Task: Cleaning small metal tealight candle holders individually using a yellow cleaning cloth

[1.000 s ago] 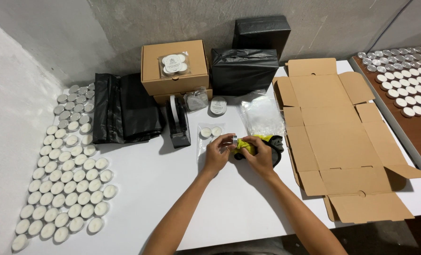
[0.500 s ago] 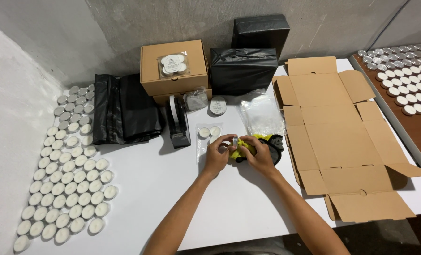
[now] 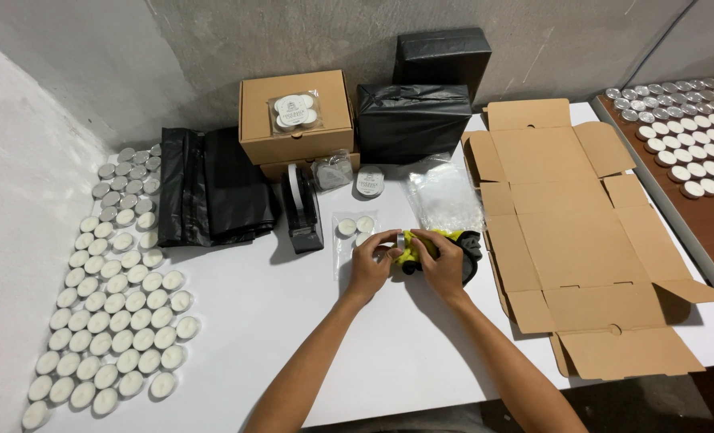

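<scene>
On the white table (image 3: 293,321), both hands (image 3: 371,265) (image 3: 443,265) pinch a yellow-and-black tool (image 3: 433,244) lying left-to-right.

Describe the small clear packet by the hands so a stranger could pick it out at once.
On the white table, find the black tape dispenser near the middle. Just right of it, beside the left hand, lies the clear packet holding white tealight candles. Unlike the loose candles massed at the left, these are bagged.

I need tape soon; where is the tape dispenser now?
The tape dispenser stands on the white table, left of both hands, between the black bags and a small candle packet.
</scene>
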